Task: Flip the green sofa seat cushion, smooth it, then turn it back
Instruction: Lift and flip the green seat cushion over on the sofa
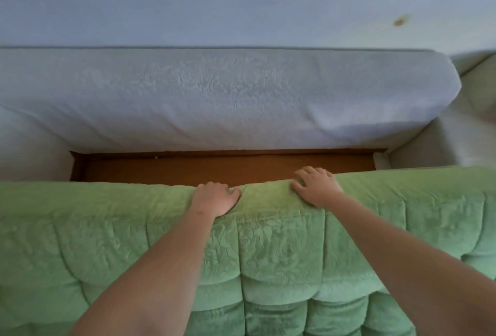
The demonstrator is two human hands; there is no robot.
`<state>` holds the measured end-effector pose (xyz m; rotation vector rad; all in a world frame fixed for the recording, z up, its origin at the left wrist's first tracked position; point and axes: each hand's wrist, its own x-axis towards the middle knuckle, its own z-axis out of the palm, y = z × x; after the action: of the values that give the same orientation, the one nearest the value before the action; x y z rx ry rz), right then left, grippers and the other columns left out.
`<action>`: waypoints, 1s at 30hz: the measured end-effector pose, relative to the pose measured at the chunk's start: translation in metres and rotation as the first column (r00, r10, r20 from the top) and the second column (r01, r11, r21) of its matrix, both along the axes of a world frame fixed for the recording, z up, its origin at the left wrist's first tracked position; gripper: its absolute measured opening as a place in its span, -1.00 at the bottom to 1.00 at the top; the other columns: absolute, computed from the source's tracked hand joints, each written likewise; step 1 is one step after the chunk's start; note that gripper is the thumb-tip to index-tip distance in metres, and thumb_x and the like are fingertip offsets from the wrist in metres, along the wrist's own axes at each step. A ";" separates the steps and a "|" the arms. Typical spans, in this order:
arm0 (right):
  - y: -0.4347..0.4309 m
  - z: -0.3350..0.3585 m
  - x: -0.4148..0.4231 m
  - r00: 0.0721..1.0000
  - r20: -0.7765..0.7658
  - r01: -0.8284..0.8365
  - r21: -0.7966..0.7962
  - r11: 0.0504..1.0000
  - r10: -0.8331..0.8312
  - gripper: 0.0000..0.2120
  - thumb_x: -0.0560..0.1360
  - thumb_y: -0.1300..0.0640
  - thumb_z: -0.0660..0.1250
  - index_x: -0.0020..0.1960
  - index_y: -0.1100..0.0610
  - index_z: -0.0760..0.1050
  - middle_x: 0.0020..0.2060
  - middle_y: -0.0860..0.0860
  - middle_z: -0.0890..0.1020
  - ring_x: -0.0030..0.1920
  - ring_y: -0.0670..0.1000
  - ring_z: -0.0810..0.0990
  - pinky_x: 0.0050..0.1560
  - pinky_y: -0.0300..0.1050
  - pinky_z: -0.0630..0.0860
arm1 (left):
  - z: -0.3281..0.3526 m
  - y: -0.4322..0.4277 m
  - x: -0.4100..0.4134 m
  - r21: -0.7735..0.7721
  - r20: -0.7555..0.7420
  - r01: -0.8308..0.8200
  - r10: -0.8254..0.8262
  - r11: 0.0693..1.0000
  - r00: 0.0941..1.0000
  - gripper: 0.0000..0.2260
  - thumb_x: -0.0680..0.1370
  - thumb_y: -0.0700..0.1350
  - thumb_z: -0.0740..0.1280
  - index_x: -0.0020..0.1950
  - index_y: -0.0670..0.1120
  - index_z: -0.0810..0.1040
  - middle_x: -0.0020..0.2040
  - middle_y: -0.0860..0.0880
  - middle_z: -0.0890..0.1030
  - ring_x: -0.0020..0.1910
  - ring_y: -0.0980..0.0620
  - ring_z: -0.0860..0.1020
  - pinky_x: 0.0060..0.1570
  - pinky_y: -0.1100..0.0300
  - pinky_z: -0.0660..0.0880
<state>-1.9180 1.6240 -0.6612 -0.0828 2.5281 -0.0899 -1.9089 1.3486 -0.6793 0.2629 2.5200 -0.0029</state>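
Gripping the lifted green cushion (268, 249) by its edge with left hand (214, 198) and right hand (316, 188), seemingly mid-flip, next tipping it over.

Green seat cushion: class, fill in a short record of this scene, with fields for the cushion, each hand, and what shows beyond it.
cushion: green seat cushion, quilted, far edge raised
left: left hand grips the far edge, fingers curled over it
right: right hand holds the same edge, apart from the left
exposed: brown base board beyond the edge
behind: pale back cushion
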 end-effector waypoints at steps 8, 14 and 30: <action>0.041 -0.009 0.009 0.991 0.129 -0.036 0.011 0.999 0.034 -0.36 0.61 -0.30 -0.11 0.30 0.07 0.53 0.24 0.11 0.59 0.20 0.15 0.55 0.15 0.02 0.46 | 0.003 0.006 0.006 -0.010 0.037 0.052 -0.051 0.999 0.998 -0.33 0.63 0.32 -0.15 0.24 -0.10 0.55 0.14 -0.10 0.60 0.09 -0.07 0.56 0.22 -0.01 0.44; 0.037 0.014 0.038 0.987 0.158 0.003 -0.024 1.000 0.001 -0.46 0.62 -0.19 -0.07 -0.15 0.13 0.54 -0.18 0.08 0.59 -0.22 0.07 0.54 -0.19 -0.06 0.45 | 0.021 0.008 0.036 0.051 0.226 -0.046 0.033 0.998 0.973 -0.29 0.58 0.38 -0.16 0.09 0.01 0.68 -0.04 0.02 0.68 -0.09 0.04 0.63 -0.03 0.09 0.55; -0.012 0.201 0.079 0.910 -0.147 -0.394 -0.015 0.919 0.388 -0.43 0.70 -0.10 -0.09 -0.16 0.17 0.54 -0.30 0.10 0.57 -0.26 0.17 0.57 -0.18 -0.06 0.50 | 0.193 -0.053 0.115 0.122 0.048 -0.056 0.050 0.991 0.998 -0.43 0.69 0.18 -0.10 -0.37 -0.07 0.40 -0.47 0.02 0.41 -0.54 0.08 0.42 -0.25 0.17 0.58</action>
<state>-1.8385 1.6122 -0.4603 -0.6324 2.5968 0.0222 -1.7935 1.2959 -0.4858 0.2425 2.4851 0.1791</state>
